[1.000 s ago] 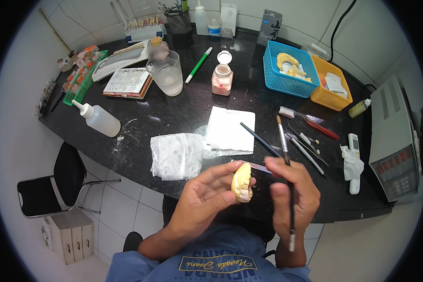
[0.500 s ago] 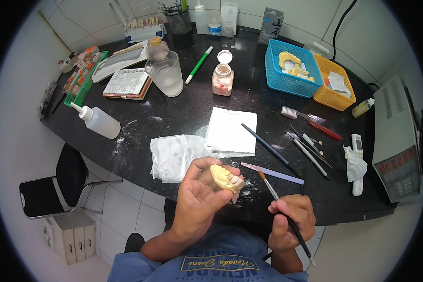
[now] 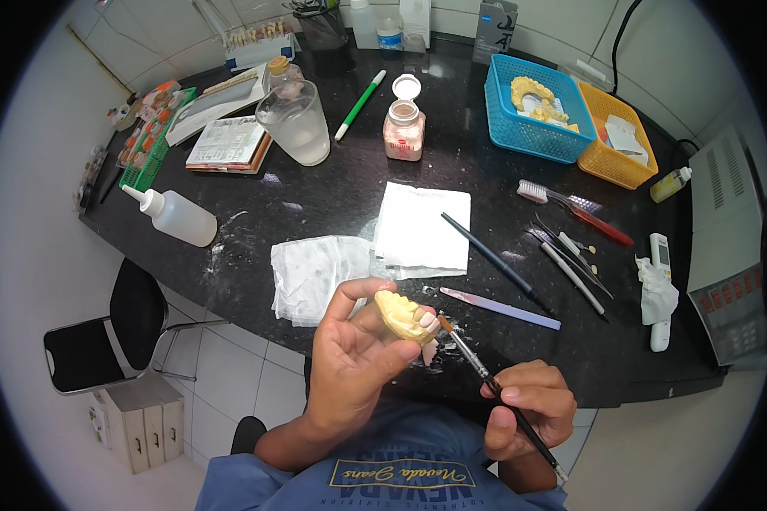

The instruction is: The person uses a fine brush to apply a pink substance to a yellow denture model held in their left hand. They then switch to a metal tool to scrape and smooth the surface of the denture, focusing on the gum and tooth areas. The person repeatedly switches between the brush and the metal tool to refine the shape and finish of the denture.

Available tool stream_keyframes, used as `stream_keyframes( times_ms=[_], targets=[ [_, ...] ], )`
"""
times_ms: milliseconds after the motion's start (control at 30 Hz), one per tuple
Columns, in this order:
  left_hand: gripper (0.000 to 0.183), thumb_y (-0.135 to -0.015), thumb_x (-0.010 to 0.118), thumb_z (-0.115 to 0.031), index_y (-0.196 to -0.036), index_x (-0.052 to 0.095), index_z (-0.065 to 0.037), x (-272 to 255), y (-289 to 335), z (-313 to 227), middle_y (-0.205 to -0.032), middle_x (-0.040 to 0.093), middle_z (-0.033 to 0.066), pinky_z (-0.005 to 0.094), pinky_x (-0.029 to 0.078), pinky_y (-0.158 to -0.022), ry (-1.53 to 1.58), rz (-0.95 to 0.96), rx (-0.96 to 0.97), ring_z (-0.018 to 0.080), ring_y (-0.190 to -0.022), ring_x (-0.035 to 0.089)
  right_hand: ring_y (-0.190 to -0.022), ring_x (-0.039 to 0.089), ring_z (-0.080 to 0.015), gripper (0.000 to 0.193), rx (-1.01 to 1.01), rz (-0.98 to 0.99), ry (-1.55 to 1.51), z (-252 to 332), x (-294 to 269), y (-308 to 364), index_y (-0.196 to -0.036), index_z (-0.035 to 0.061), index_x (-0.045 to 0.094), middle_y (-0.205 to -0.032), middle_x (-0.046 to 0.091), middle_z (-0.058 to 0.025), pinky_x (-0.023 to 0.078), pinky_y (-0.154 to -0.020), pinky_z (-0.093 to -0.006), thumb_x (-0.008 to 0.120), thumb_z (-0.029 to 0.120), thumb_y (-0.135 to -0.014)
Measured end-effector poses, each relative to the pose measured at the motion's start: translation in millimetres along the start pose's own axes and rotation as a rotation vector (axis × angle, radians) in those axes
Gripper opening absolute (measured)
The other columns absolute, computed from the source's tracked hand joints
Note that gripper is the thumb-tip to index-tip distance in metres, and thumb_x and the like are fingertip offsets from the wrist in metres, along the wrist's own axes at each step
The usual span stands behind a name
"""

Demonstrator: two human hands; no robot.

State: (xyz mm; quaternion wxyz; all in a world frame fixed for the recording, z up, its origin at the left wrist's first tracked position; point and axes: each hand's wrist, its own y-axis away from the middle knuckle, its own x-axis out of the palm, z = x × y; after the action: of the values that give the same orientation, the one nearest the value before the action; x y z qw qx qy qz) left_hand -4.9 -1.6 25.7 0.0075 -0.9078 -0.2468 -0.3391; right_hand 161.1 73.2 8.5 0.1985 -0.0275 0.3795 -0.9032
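Observation:
My left hand (image 3: 349,366) grips a yellow plaster dental model (image 3: 396,317) between thumb and fingers, held up over the near edge of the counter. Several whitish teeth sit along its right side. My right hand (image 3: 528,407) is closed around the dark handle of a brush (image 3: 477,364). The brown bristle tip lies at the whitish teeth; whether it touches them I cannot tell. Just beyond the hands are a folded white paper towel (image 3: 422,223), a crumpled white cloth (image 3: 315,277), a purple spatula (image 3: 503,308) and a dark slim tool (image 3: 494,260).
An uncapped bottle of pink powder (image 3: 405,136) stands beyond the towel, with a glass of cloudy water (image 3: 298,128) to its left. A squeeze bottle (image 3: 179,219) stands far left. Blue (image 3: 537,140) and yellow baskets (image 3: 618,162), a toothbrush (image 3: 571,211) and slim tools are on the right.
My right hand has brought the brush tip leftward to the teeth on the dental model. The model stays in my left hand, shifted slightly left. The view has moved a little.

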Motion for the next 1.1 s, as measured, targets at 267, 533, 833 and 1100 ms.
stream_keyframes(
  times_ms=[267, 533, 833, 1100],
  targets=[
    [0.054, -0.086, 0.066, 0.008, -0.129, 0.036, -0.002, -10.7, -0.3, 7.7, -0.117, 0.062, 0.0247, 0.0341, 0.053, -0.092, 0.015, 0.106, 0.067, 0.0248, -0.11, 0.063, -0.058, 0.066, -0.0198, 0.019, -0.002, 0.061, 0.009, -1.3, -1.9, 0.6, -0.096, 0.0005, 0.059, -0.078, 0.066, -0.0128, 0.056, -0.053, -0.0278, 0.069, 0.005, -0.08],
    [0.054, -0.086, 0.066, 0.008, -0.13, 0.036, -0.002, -10.2, -1.3, 7.2, -0.117, 0.063, 0.0239, 0.0349, 0.053, -0.092, 0.03, 0.11, 0.071, 0.0247, -0.11, 0.063, -0.06, 0.066, -0.0194, 0.021, 0.011, 0.074, 0.017, -1.0, -2.9, 0.7, -0.097, 0.0006, 0.058, -0.079, 0.066, -0.0118, 0.058, -0.055, -0.0284, 0.069, 0.003, -0.079],
    [0.057, -0.084, 0.069, 0.004, -0.13, 0.036, -0.002, -9.0, -1.1, 7.5, -0.113, 0.064, 0.0226, 0.0385, 0.051, -0.095, 0.013, 0.076, 0.058, 0.0253, -0.109, 0.064, -0.058, 0.063, -0.0169, 0.02, -0.014, 0.089, -0.017, -3.0, -1.8, 2.6, -0.095, -0.0008, 0.055, -0.079, 0.062, -0.0134, 0.053, -0.052, -0.0247, 0.068, 0.011, -0.085],
    [0.056, -0.085, 0.066, 0.009, -0.131, 0.036, -0.001, -11.1, -0.2, 9.9, -0.117, 0.062, 0.0246, 0.0355, 0.054, -0.092, -0.009, 0.118, 0.101, 0.0259, -0.11, 0.063, -0.056, 0.063, -0.0171, 0.019, -0.053, 0.132, -0.035, -4.3, -4.2, 1.3, -0.094, -0.0018, 0.055, -0.078, 0.061, -0.0145, 0.054, -0.052, -0.0252, 0.067, 0.01, -0.085]
  ],
)
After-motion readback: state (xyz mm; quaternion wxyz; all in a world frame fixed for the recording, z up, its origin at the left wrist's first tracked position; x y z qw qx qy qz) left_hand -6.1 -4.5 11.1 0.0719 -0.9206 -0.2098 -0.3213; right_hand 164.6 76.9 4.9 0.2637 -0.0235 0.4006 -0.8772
